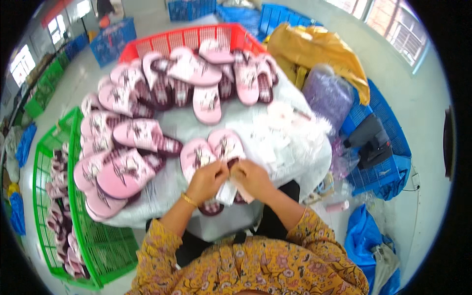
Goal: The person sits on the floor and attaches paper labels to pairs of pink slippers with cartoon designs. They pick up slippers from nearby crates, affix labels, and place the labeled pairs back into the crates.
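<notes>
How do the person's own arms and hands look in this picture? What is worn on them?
Both hands are bare, with no gloves. The left hand has a thin gold-coloured bangle at the wrist. Both arms wear loose sleeves of mustard-yellow cloth with a small flower pattern in pink and dark tones; the sleeves end partway along the forearms. The right hand shows no bangle or watch that I can see.

Bright, even daylight from windows (pixel 400 27) at upper right; soft shadows, slight overall blur, strong fisheye bending and black corners.
</notes>
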`<act>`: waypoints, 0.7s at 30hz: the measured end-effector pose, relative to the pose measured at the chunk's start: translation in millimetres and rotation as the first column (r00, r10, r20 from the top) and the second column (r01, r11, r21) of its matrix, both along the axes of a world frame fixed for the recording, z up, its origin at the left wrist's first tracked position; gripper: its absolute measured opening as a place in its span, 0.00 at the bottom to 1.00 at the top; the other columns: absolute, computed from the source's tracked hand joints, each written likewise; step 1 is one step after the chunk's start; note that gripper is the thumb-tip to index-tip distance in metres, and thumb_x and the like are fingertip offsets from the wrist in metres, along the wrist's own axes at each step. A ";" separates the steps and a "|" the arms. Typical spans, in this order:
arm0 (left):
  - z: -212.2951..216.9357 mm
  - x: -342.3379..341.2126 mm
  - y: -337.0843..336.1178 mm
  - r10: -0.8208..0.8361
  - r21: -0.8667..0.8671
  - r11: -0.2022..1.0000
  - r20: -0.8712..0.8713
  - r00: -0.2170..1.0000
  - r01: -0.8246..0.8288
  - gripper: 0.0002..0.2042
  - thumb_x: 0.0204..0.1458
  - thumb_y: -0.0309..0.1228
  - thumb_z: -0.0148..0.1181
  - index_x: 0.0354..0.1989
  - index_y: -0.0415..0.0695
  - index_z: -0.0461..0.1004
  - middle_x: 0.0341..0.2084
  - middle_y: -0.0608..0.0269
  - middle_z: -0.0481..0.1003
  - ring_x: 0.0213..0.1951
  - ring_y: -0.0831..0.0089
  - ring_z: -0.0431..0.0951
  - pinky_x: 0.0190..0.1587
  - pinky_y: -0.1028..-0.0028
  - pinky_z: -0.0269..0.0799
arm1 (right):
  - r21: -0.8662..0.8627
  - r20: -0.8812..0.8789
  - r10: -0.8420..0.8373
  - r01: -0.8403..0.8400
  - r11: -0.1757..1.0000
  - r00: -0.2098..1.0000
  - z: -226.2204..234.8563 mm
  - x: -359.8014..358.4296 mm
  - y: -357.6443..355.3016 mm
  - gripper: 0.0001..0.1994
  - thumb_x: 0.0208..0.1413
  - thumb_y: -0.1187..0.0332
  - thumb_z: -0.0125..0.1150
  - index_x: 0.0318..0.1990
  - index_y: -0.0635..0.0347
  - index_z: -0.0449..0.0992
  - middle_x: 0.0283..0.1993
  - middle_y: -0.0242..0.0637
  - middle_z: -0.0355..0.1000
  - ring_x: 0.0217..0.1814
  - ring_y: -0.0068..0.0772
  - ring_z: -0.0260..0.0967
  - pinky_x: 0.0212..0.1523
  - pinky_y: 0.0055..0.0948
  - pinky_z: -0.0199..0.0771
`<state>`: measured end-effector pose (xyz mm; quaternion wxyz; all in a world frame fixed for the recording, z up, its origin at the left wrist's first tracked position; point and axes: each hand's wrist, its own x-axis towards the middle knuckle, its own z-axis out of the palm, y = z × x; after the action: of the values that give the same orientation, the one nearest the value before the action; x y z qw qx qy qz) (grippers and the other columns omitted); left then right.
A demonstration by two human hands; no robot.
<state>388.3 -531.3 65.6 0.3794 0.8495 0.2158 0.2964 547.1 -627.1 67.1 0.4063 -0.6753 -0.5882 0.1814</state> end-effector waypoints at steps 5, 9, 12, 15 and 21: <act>-3.4 -2.5 -4.4 0.001 -0.206 0.978 0.025 1.000 0.004 0.04 0.50 0.24 0.57 0.32 0.38 0.70 0.25 0.57 0.74 0.28 0.69 0.75 0.34 0.73 0.70 | 0.068 0.084 0.016 -0.022 0.997 0.996 2.6 -3.6 -4.7 0.04 0.52 0.69 0.57 0.33 0.57 0.74 0.32 0.41 0.71 0.34 0.49 0.69 0.32 0.40 0.69; -3.9 -4.1 -7.4 0.025 -0.237 0.971 0.035 0.999 -0.016 0.05 0.50 0.24 0.57 0.35 0.39 0.70 0.26 0.59 0.74 0.28 0.72 0.75 0.34 0.75 0.70 | 0.134 0.113 -0.017 0.002 0.991 0.993 -0.1 -6.2 -1.4 0.05 0.51 0.65 0.59 0.31 0.53 0.75 0.31 0.38 0.72 0.29 0.47 0.70 0.28 0.41 0.69; -7.7 -3.3 -12.4 0.064 -0.231 0.972 0.064 0.996 -0.048 0.06 0.50 0.23 0.58 0.35 0.38 0.69 0.26 0.58 0.74 0.28 0.72 0.75 0.34 0.75 0.70 | 0.161 0.134 -0.026 0.004 0.987 0.991 -3.7 -5.8 2.0 0.05 0.50 0.65 0.59 0.31 0.53 0.75 0.30 0.37 0.72 0.29 0.46 0.70 0.28 0.40 0.70; -8.4 -2.4 -14.7 0.075 -0.212 0.975 0.058 0.995 -0.061 0.07 0.50 0.23 0.58 0.36 0.38 0.69 0.26 0.57 0.74 0.28 0.70 0.76 0.34 0.74 0.71 | 0.164 0.158 -0.026 0.000 0.987 0.987 -6.7 -5.7 -0.9 0.04 0.50 0.65 0.60 0.29 0.53 0.75 0.30 0.36 0.72 0.29 0.45 0.71 0.28 0.39 0.69; -8.9 -2.6 -16.7 0.116 -0.105 0.989 0.084 0.990 -0.107 0.06 0.49 0.23 0.58 0.35 0.39 0.70 0.26 0.55 0.74 0.29 0.63 0.77 0.34 0.71 0.72 | 0.163 0.118 -0.045 0.025 0.986 0.992 2.7 -6.7 -2.6 0.06 0.47 0.64 0.63 0.27 0.54 0.75 0.27 0.37 0.71 0.28 0.44 0.70 0.28 0.39 0.69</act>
<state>385.7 -548.0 56.7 0.4138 0.8017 0.2602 0.3439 540.4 -629.6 69.7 0.4261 -0.6602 -0.6127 0.0847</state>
